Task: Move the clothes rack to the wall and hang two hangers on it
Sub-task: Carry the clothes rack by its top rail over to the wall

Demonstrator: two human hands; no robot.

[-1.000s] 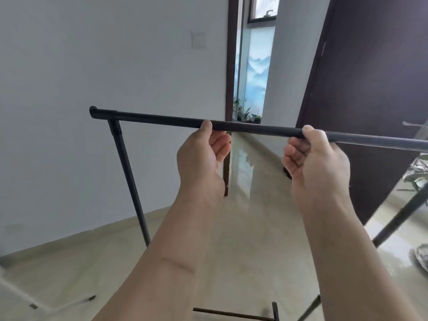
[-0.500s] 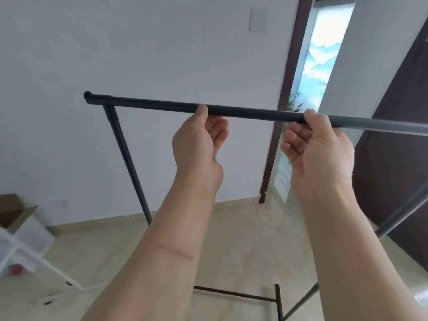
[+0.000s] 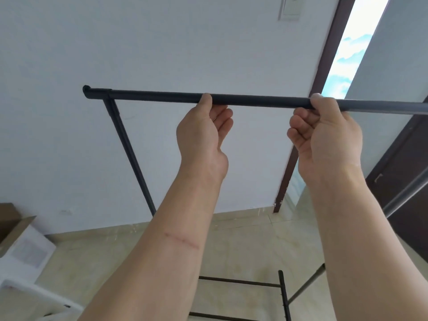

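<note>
- Rack (image 3: 254, 101): black, its top bar level across the view, held up in front of the white wall (image 3: 139, 54); left post (image 3: 129, 156) slants down to the floor.
- Left hand (image 3: 201, 133): thumb pressed on the bar's near side, fingers curled loosely beneath (not fully wrapped).
- Right hand (image 3: 324, 135): closed round the bar, well apart from the left.
- Base rails (image 3: 238, 281): low between the forearms, above the tile floor (image 3: 250, 239).
- Box (image 3: 20, 242): at the wall, lower left.
- Doorframe (image 3: 324, 89): dark, right of the wall.

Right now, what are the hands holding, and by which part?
Both the left hand and right hand grip the clothes rack by its top bar, mid-span.
</note>
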